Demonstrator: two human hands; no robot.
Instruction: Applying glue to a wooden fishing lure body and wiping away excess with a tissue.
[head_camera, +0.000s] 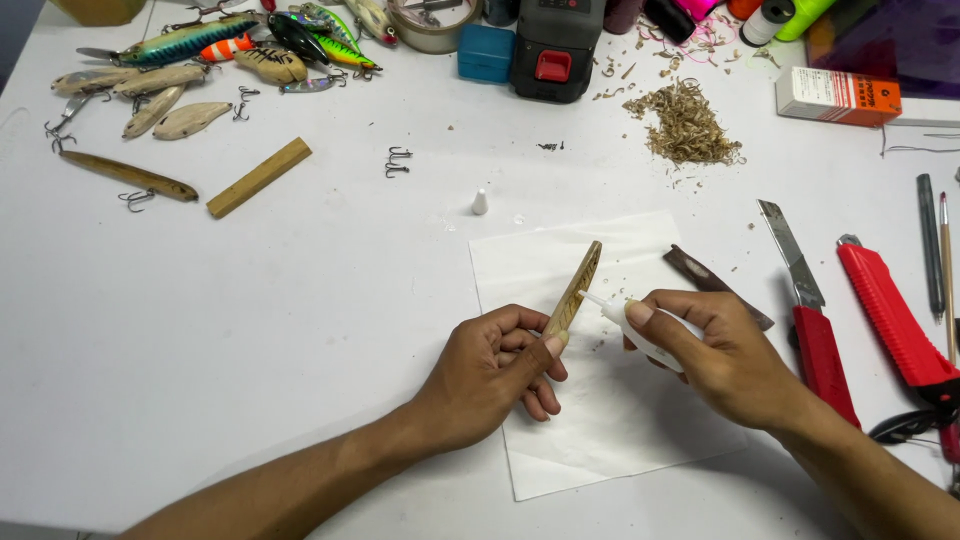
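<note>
A white desk (250, 330) fills the view, with tools and fishing lures along its far and right edges. A sheet of white paper (600, 420) lies near the middle, a little to the right, and both hands work above it.

The left hand (490, 375) comes in from the near left; its fingers (535, 345) are clamped on the lower end of a thin wooden lure blank (578, 290), which stands tilted, its upper end pointing far and slightly right over the paper. The right hand (725, 360) comes in from the near right; its fingers (655, 312) are closed around a small white glue bottle (625, 325), whose nozzle touches the side of the blank about halfway along it.

Just beyond the right hand a dark flat strip (700, 275) lies at the paper's right edge. Further right lie two red utility knives (815, 330) (895, 320), side by side, the left one with its blade out. At the far right sit a small red and white box (838, 96) and, left of it, a heap of wood shavings (688, 125).

At the far centre stands a black power-tool battery with a red button (555, 45), with a small blue box (486, 52) just to its left. On the far left lies a cluster of lures (230, 55), some painted and some bare wood, with a rectangular wooden stick (259, 177) and a long brown lure with hooks (130, 175) nearer. A loose treble hook (398, 160) and a small white cap (480, 202) lie between the lures and the paper.
</note>
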